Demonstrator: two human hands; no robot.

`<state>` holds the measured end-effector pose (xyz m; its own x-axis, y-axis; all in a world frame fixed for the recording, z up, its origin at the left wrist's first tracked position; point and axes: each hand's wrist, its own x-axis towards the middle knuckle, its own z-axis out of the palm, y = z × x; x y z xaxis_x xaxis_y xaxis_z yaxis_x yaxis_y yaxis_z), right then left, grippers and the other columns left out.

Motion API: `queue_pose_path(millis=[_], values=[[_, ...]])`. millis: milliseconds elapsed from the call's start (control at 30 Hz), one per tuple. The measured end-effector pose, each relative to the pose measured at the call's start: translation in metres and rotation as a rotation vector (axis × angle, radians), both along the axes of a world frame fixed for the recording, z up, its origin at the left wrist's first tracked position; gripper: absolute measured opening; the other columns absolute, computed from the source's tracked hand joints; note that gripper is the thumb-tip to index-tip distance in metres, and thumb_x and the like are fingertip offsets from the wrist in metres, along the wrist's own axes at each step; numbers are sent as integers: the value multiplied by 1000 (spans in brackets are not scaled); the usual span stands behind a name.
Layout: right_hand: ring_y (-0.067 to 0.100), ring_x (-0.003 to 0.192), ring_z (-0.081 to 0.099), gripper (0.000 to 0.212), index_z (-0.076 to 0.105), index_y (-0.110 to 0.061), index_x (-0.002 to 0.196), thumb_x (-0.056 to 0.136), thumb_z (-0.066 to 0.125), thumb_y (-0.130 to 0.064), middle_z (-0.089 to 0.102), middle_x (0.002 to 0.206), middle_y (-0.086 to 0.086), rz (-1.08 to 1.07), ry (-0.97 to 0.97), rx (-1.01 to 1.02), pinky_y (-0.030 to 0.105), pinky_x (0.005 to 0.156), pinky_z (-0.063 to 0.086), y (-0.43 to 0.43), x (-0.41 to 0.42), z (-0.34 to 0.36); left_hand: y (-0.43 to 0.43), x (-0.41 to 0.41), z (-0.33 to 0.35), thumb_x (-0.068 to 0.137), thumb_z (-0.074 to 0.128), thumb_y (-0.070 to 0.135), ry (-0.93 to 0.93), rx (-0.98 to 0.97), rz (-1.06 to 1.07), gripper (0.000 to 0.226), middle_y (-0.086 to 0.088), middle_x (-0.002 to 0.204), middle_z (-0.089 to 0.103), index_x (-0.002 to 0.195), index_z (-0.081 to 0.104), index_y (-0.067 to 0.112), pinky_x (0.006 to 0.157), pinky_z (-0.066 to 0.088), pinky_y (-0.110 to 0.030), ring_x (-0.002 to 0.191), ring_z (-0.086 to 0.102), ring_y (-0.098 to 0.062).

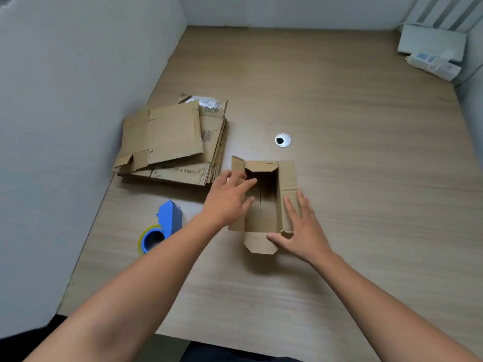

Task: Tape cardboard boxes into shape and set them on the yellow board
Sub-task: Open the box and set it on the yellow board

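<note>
Left hand (pixel 227 202), right hand (pixel 303 231), both straight-fingered, are pressing flaps of 1 untaped box (pixel 261 223); tape (pixel 162 228), stack (pixel 167 137) lying left of it.

- Your left hand (pixel 227 202) and right hand (pixel 300 231): both bare, uncovered to the fingertips.
- Your left forearm (pixel 125 288) and right forearm (pixel 386 304): bare skin along all the length in view.
- Dark cloth (pixel 235 355) just below the near edge of the table (pixel 339 152): your clothing, garment type cannot be told.
</note>
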<state>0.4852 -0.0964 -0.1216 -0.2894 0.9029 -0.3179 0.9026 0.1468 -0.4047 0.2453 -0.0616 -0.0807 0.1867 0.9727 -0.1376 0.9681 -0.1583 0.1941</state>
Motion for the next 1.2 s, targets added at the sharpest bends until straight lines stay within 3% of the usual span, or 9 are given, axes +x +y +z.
queue_pose_path(millis=[133, 233, 567, 667, 800, 900, 967, 1067, 1200], values=[[20, 154, -22, 116, -1, -37, 161, 70, 48, -89, -28, 165, -2, -3, -97, 23, 36, 125, 6, 0, -6, 5, 26, 0, -10, 99, 44, 58, 102, -20, -16, 72, 6, 165, 14, 160, 10, 42, 125, -5, -48, 155, -1, -32], [20, 153, -25, 115, -4, -38, 160, 69, 42, -92, -30, 165, -3, -25, -132, 21, 37, 124, 6, -1, -13, 9, 49, -3, -13, 97, 43, 66, 128, -21, -20, 84, 2, 169, 4, 161, -2, 38, 125, -3, -50, 155, -3, -30], [16, 156, -9, 114, 4, -39, 161, 74, 69, -75, -28, 163, -11, -114, -5, -73, 36, 125, 14, -1, -21, 11, 103, -13, -22, 89, 51, 72, -22, -182, 2, 72, 1, 170, 4, 152, 30, 45, 116, 27, -51, 153, 8, -32], [7, 153, 6, 105, 16, -33, 160, 79, 78, -56, -15, 163, -20, -261, 257, -102, 29, 121, 21, -6, -27, 14, 82, -17, -13, 92, 64, 50, -374, -95, 156, 82, 4, 169, -1, 159, 17, 43, 116, 29, -39, 155, 8, -20], [4, 128, 44, 90, 18, -26, 160, 90, 75, -28, 25, 151, -7, -611, 552, -36, 23, 108, 37, -2, -43, 19, 35, -27, -10, 92, 70, 29, -821, -278, 498, 87, 0, 160, 29, 161, 17, 27, 118, 30, -33, 145, 33, -18], [14, 114, 62, 57, 45, -23, 148, 96, 68, -30, 56, 136, -4, -802, 634, -149, 37, 96, 54, 7, -48, 19, 9, -26, -15, 94, 66, 31, -915, -505, 684, 44, 1, 130, 64, 135, 55, 20, 90, 54, -35, 106, 63, -15], [16, 101, 70, 26, 64, -21, 126, 100, 62, -25, 72, 115, -2, -821, 692, -208, 39, 85, 58, 9, -52, 21, -3, -23, -16, 96, 58, 25, -962, -512, 697, 14, 0, 105, 72, 108, 66, 21, 72, 50, -30, 87, 64, -14], [17, 88, 71, 17, 71, -26, 104, 103, 55, -22, 76, 93, -6, -820, 701, -192, 35, 76, 57, 0, -59, 34, -10, -17, -7, 99, 52, 22, -981, -466, 639, 14, 5, 90, 69, 97, 66, 23, 67, 45, -29, 82, 61, -15], [14, 93, 72, 19, 71, -28, 110, 103, 54, -24, 76, 99, -8, -879, 729, -142, 41, 88, 58, -21, -49, 53, -13, 1, 13, 100, 51, 23, -972, -454, 555, 13, 4, 94, 68, 101, 64, 22, 67, 45, -30, 83, 59, -14]])
